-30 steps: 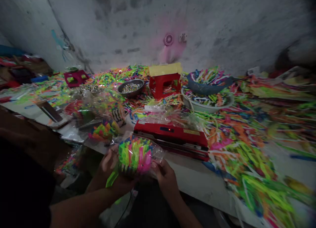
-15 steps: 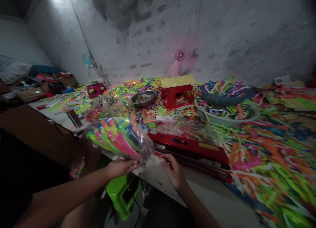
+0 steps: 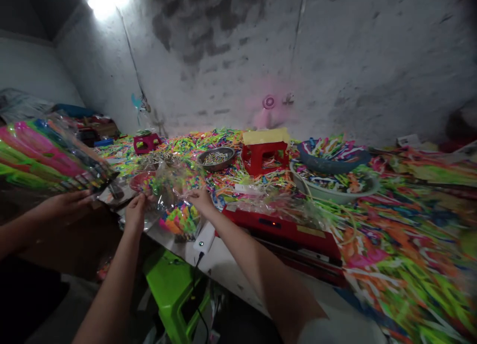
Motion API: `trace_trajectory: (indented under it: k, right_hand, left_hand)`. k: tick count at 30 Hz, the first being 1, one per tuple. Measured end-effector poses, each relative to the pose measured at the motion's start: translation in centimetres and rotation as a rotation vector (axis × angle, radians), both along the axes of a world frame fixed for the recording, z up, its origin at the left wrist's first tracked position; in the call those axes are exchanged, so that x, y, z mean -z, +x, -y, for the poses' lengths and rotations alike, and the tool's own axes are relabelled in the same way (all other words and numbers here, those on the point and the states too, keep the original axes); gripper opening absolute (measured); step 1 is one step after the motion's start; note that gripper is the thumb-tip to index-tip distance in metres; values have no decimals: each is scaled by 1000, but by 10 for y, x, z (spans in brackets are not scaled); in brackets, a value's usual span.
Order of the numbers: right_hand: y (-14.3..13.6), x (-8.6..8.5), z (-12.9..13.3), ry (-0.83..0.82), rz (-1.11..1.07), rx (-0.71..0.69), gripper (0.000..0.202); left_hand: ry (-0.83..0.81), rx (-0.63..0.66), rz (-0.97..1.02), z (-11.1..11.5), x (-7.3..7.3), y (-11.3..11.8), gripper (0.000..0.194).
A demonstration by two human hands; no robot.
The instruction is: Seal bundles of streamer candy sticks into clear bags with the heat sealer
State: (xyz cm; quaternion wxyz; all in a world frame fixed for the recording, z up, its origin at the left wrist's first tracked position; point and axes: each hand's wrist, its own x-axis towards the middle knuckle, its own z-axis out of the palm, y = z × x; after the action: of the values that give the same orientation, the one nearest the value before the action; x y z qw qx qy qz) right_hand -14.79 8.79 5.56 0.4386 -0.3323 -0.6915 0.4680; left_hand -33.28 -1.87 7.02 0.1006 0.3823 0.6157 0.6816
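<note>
Bench (image 3: 227, 257): loose plastic strips heaped toward its back edge. Red bag sealer (image 3: 283, 229): at the front edge. Clear bag of multicoloured plastic pieces (image 3: 181, 219): front edge, left of the sealer. Right hand (image 3: 201, 200): at the bag's top; grip cannot be told. Left hand (image 3: 134, 214): fingertips pressed together, nearby.

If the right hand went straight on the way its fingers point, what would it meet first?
Most likely the clear plastic just beyond the fingertips of the right hand. Depth is unclear there, so they may already be touching.
</note>
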Motion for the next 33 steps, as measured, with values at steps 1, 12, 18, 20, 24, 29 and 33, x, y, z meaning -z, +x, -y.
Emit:
trace_trajectory:
  k: [1, 12, 18, 20, 24, 29, 33]
  right_hand:
    - [2, -5, 0, 8, -16, 21, 6]
    - [158, -82, 53, 306, 92, 49, 15]
    - [253, -98, 120, 192, 171, 50, 23]
    - [277, -89, 145, 94, 173, 77, 22]
    - [319, -62, 186, 43, 363, 116, 13]
    - [366, -9, 224, 7, 418, -31, 26]
    - [365, 49, 260, -70, 345, -128, 104]
  left_hand:
    - [50, -12, 66, -2, -1, -2, 24]
    - [343, -155, 29, 51, -93, 67, 25]
    - [102, -14, -43, 83, -70, 118, 23]
    - [-53, 123, -73, 95, -47, 130, 26]
    - [-176, 570, -144, 116, -4, 155, 35]
    - [-205, 1211, -171, 133, 20, 169, 34]
    - [-322, 1374, -271, 148, 17, 164, 24]
